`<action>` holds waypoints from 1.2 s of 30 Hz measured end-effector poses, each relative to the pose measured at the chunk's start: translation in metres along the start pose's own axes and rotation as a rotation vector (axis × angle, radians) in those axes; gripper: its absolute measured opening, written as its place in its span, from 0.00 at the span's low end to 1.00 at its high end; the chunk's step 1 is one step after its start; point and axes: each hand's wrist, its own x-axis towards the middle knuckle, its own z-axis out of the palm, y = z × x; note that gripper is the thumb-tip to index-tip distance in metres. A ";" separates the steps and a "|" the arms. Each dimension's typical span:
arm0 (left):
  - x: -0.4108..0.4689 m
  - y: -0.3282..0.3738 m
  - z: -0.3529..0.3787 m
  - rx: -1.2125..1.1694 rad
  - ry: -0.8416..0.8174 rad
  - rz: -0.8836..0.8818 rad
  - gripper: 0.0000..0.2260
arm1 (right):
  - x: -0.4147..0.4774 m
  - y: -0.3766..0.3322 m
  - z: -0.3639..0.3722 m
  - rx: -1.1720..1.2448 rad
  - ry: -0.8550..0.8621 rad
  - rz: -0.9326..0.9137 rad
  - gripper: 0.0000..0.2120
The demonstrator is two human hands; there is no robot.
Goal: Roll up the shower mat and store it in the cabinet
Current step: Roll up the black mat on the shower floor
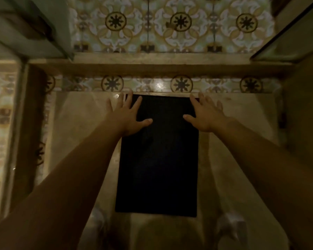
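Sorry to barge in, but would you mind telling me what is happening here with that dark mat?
A person is reaching down with both bare hands to the far end of a black shower mat lying flat on the pale floor. The left hand and right hand are spread open at its two far corners. No rolling has begun; the mat is fully unrolled.

mat (158,159) on floor (76,127), step (152,68) behind
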 end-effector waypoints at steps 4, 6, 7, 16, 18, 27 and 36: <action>0.069 -0.009 0.027 0.046 0.047 0.058 0.38 | 0.060 0.005 0.034 0.018 0.131 -0.053 0.32; 0.085 -0.013 0.034 0.045 0.050 0.080 0.36 | 0.072 0.008 0.045 -0.001 0.232 -0.108 0.27; 0.089 -0.014 0.039 0.046 0.056 0.088 0.36 | 0.075 0.010 0.050 -0.024 0.307 -0.142 0.24; 0.094 -0.019 0.024 0.128 0.445 0.172 0.13 | 0.085 0.017 0.026 -0.143 0.438 -0.194 0.17; 0.093 -0.014 0.015 0.141 0.434 0.160 0.10 | 0.086 0.014 0.018 -0.089 0.411 -0.184 0.16; 0.098 -0.023 0.011 0.134 0.485 0.097 0.08 | 0.098 0.004 0.006 -0.113 0.455 -0.174 0.10; 0.096 -0.035 0.013 0.105 0.417 0.254 0.10 | 0.080 0.025 0.021 -0.056 0.507 -0.497 0.05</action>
